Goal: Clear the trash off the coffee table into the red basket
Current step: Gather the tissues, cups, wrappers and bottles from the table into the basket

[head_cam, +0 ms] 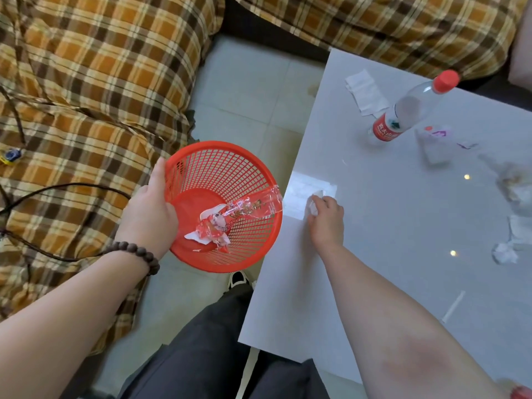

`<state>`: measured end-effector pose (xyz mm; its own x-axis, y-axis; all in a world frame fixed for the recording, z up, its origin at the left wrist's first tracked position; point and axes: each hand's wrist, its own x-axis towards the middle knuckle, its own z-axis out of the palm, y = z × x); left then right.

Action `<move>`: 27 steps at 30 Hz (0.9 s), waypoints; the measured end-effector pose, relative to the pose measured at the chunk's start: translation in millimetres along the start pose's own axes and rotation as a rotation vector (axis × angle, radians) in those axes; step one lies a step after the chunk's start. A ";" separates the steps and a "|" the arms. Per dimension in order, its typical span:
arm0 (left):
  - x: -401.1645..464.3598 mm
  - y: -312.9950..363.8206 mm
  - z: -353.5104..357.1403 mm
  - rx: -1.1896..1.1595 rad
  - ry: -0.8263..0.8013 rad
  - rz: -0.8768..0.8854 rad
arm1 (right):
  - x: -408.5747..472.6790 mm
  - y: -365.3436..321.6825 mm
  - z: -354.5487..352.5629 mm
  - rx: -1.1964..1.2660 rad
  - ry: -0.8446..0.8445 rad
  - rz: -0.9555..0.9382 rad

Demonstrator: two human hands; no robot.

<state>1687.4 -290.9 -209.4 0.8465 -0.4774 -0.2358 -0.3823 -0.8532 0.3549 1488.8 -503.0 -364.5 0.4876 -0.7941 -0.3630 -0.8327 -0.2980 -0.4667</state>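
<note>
Left hand grips red basket rim, tilted beside coffee table edge; right hand pinches white scrap. Risk: scrap falls short, wrappers spill out.

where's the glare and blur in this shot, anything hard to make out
Head view: two small bright light reflections on the glossy coffee table; the crumpled trash at the right edge is smeared by blur; the bottle leans from wide-angle distortion; the red basket and both hands look fairly sharp.
</note>
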 end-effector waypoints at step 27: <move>-71.3 136.3 -18.5 -0.174 0.014 0.140 | -97.4 -102.6 -163.5 0.191 0.099 -0.462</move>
<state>1581.8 -369.3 -127.5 0.7948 -0.5850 -0.1612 -0.4283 -0.7290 0.5340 1483.9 -481.8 -149.4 0.7583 -0.6518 -0.0100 -0.4690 -0.5350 -0.7028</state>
